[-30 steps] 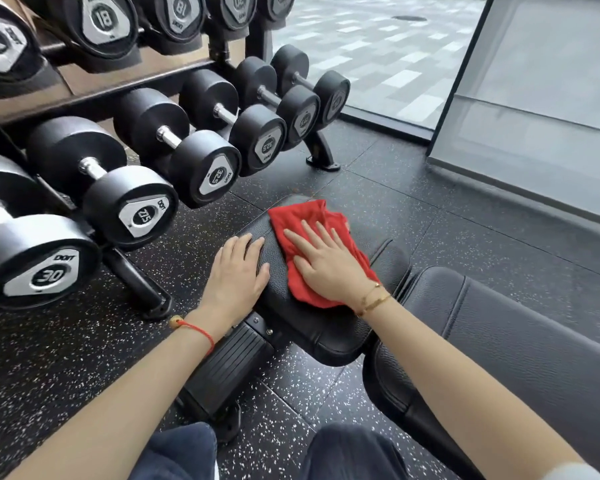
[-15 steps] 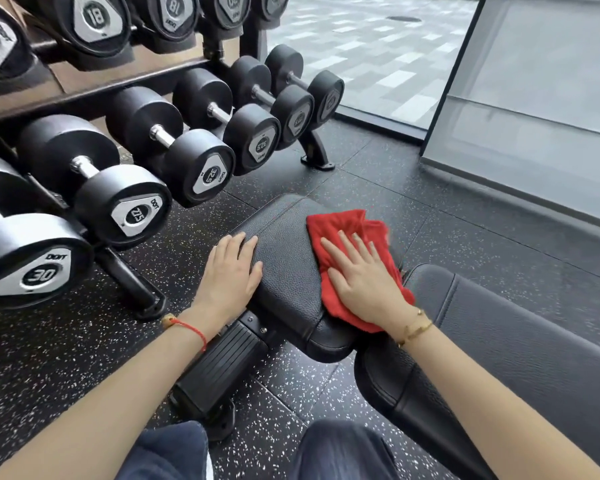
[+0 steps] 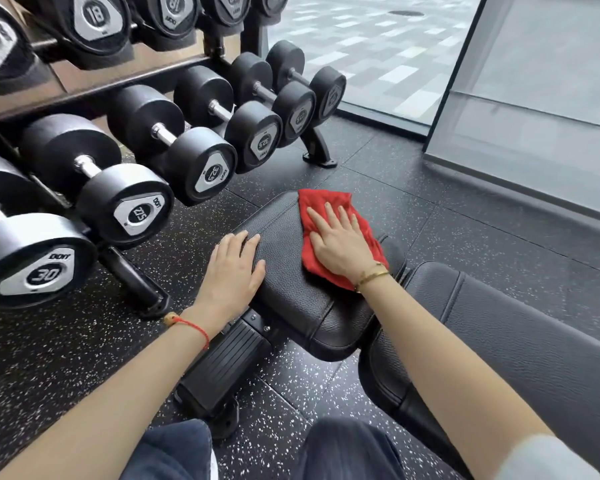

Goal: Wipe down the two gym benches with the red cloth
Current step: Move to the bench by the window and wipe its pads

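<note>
Fingers point(image 3: 329, 220) spread flat on the red cloth point(image 3: 329, 233), right hand point(image 3: 340, 247) pressing it to the seat pad point(image 3: 291, 292) near the far edge, likely for full wiping contact. Left hand point(image 3: 232, 271) flat on the pad's left edge, fingers together, probably bracing. Beside the pad, right: the back pad point(image 3: 520, 341), cut off by the frame. No second bench in view.

Seat pad point(image 3: 291, 271): centre of the frame, on the floor point(image 3: 465, 216).
Cloth point(image 3: 326, 209): on the seat pad's upper right part.
Right hand point(image 3: 340, 244): flat on the cloth.
Left hand point(image 3: 232, 271): on the seat pad's left edge.
Back pad point(image 3: 516, 341): lower right, just beside the seat pad.
Dumbbell rack point(image 3: 129, 161): upper left.
Window point(image 3: 378, 46): top, behind the rack.
</note>
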The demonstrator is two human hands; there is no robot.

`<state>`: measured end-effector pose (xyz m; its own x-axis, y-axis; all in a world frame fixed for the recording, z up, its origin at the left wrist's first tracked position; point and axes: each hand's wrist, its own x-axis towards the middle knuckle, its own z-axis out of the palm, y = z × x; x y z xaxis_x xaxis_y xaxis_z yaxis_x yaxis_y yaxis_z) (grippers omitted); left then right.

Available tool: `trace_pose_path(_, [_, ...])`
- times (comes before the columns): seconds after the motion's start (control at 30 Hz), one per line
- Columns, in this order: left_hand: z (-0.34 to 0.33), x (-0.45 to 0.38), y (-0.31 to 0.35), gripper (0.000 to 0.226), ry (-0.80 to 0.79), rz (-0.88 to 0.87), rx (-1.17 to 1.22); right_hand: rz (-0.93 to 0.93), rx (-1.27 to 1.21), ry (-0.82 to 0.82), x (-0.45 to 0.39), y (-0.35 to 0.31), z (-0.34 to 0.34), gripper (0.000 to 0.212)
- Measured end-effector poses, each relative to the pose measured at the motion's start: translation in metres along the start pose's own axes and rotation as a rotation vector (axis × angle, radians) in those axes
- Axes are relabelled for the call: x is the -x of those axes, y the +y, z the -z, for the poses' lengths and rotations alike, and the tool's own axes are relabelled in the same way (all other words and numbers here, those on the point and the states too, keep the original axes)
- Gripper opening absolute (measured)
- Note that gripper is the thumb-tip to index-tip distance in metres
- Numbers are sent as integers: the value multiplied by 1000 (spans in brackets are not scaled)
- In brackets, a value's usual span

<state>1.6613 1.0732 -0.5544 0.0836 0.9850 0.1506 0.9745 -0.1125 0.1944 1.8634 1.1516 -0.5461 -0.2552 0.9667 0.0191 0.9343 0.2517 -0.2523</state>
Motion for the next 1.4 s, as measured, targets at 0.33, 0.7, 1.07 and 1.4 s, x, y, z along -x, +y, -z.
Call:
trace_pose_path(0.33, [-3,-2,-6,55,-2,-5,-5,284,8,-17,75,7,-8,55])
trace_pose_path(0.7, [-3,-3,-4,56,-22,3,-31,79,-22,-73,-46,-38,-5,56])
trace_pose_path(1.07, [-2,-1,-6,54,7,-24,4,24,9,29,87,19,-3,57])
trace_pose_path(1.4, [-1,1,2,54,10,18,-37,-182,53,17,41,31,10,56])
